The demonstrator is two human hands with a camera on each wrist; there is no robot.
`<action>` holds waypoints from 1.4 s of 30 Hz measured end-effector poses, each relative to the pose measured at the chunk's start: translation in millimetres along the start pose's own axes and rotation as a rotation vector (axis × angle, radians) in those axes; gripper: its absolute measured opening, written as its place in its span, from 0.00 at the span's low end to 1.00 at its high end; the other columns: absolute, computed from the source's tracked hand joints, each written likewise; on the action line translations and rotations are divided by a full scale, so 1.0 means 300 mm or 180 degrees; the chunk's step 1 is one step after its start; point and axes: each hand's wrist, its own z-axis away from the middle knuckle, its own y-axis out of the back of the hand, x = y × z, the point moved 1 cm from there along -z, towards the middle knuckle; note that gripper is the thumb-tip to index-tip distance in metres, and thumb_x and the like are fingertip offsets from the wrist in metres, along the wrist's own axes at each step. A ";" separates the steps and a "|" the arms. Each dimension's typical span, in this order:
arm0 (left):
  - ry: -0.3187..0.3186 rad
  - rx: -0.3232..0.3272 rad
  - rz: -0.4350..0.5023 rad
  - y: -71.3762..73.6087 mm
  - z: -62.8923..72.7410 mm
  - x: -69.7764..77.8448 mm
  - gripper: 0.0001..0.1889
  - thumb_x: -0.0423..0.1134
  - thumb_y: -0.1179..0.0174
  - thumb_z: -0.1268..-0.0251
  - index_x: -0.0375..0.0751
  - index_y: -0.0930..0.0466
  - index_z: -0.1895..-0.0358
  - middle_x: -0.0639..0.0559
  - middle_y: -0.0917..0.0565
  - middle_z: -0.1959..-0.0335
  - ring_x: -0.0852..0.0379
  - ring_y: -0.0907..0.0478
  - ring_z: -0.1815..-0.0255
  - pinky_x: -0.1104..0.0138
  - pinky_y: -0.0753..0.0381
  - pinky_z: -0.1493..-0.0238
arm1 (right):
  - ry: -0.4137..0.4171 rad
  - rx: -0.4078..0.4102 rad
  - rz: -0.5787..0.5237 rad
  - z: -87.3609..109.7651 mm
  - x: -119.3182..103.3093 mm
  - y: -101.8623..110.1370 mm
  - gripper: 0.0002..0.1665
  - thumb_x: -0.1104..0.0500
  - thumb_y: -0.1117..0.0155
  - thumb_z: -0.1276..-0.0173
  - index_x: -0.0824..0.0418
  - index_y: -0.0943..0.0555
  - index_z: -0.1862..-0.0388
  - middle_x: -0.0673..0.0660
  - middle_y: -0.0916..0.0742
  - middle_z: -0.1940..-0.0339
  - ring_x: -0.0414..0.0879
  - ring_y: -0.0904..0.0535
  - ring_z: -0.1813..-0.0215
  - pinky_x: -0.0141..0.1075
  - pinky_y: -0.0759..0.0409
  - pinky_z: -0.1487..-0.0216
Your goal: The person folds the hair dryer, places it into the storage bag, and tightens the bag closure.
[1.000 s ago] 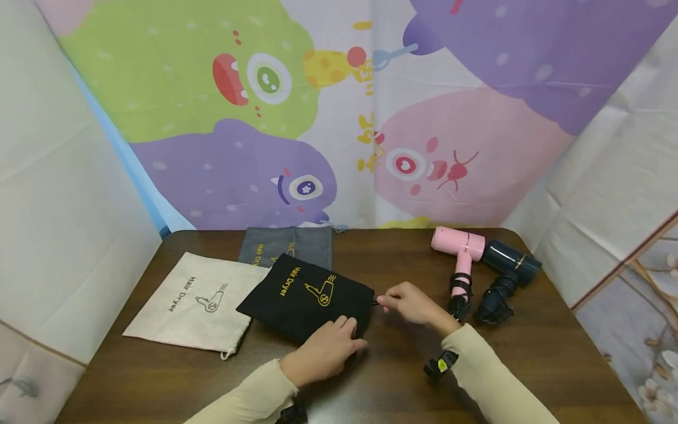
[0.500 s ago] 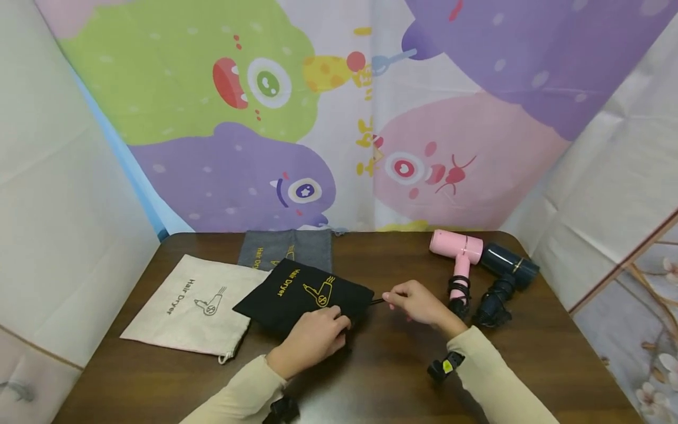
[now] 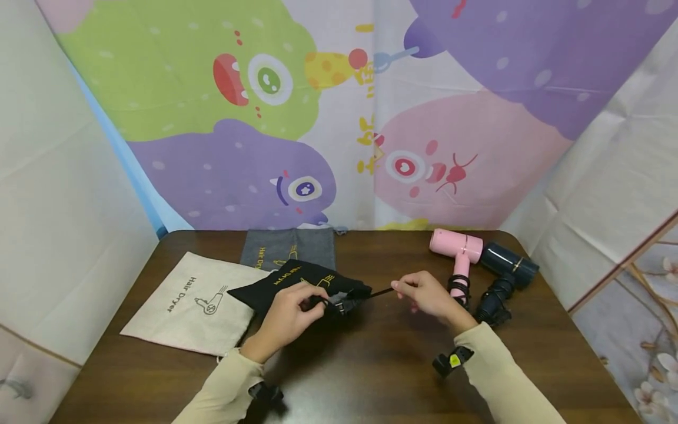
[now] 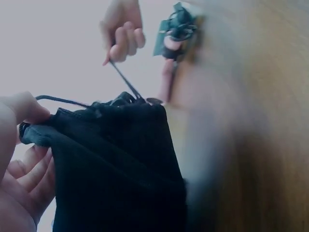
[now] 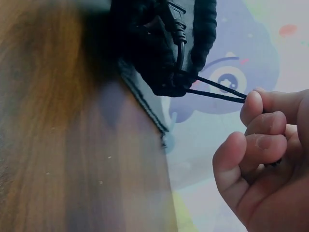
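Observation:
A black drawstring pouch (image 3: 281, 280) with yellow "Hair Dryer" lettering is lifted at its mouth end over the table. My left hand (image 3: 288, 312) pinches the rim of that mouth between thumb and fingers, as the left wrist view shows. To the right, my right hand (image 3: 428, 297) pinches the end of the pouch's black drawstring (image 5: 217, 95), which is stretched taut in two strands. The gathered mouth gapes, and a black power plug (image 5: 177, 24) with its cord shows inside it. The rest of what the pouch holds is hidden.
A cream pouch (image 3: 180, 306) lies flat at the left, and a grey pouch (image 3: 312, 247) lies behind the black one. Toward the back right are a pink hair dryer (image 3: 455, 243) and a dark blue hair dryer (image 3: 508, 263), cords wrapped round their handles.
My left hand has moved left and up from lying on the pouch to gripping its rim, raising the mouth open. My right hand has drawn the cord further out to the right.

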 end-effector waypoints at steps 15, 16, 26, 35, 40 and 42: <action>0.0921 0.0218 0.0737 0.087 -0.027 -0.077 0.13 0.23 0.41 0.41 0.43 0.12 0.62 0.46 0.13 0.67 0.67 0.31 0.77 0.73 0.30 0.73 | -0.0030 0.0387 -0.0881 0.014 -0.034 0.071 0.20 0.56 0.45 0.25 0.59 0.27 0.80 0.47 0.32 0.90 0.39 0.32 0.86 0.30 0.31 0.80; 0.0874 0.0113 0.0782 0.088 -0.027 -0.079 0.12 0.24 0.41 0.39 0.43 0.12 0.61 0.46 0.13 0.64 0.66 0.29 0.77 0.73 0.28 0.73 | -0.0024 0.0385 -0.0876 0.013 -0.035 0.070 0.20 0.56 0.45 0.25 0.59 0.27 0.80 0.47 0.32 0.90 0.39 0.32 0.86 0.30 0.31 0.80; 0.0490 -0.0343 0.1266 0.109 -0.033 -0.084 0.07 0.25 0.38 0.39 0.36 0.14 0.62 0.41 0.16 0.63 0.68 0.21 0.68 0.73 0.19 0.66 | -0.0015 0.0378 -0.0835 0.014 -0.034 0.066 0.19 0.56 0.45 0.25 0.60 0.27 0.79 0.48 0.31 0.90 0.40 0.34 0.86 0.31 0.28 0.79; 0.0631 0.0235 0.1538 0.158 -0.054 -0.065 0.06 0.19 0.43 0.40 0.22 0.19 0.62 0.63 0.16 0.71 0.68 0.19 0.73 0.73 0.17 0.68 | 0.0223 0.0104 -0.1255 0.036 -0.064 0.091 0.21 0.57 0.48 0.24 0.54 0.25 0.81 0.45 0.31 0.90 0.38 0.33 0.85 0.29 0.28 0.78; 0.0772 0.0335 0.1663 0.231 -0.062 -0.041 0.05 0.24 0.41 0.36 0.23 0.18 0.62 0.63 0.15 0.74 0.66 0.19 0.76 0.71 0.17 0.70 | 0.0844 -0.0321 -0.1485 0.069 -0.118 0.122 0.21 0.63 0.53 0.23 0.57 0.25 0.79 0.47 0.32 0.89 0.41 0.38 0.86 0.29 0.25 0.75; 0.0748 0.0513 0.1863 0.266 -0.068 -0.026 0.05 0.24 0.42 0.35 0.30 0.16 0.63 0.61 0.15 0.75 0.66 0.19 0.76 0.72 0.18 0.70 | 0.1089 -0.0451 -0.1617 0.084 -0.152 0.143 0.22 0.65 0.56 0.22 0.58 0.24 0.78 0.50 0.32 0.88 0.45 0.40 0.85 0.29 0.24 0.74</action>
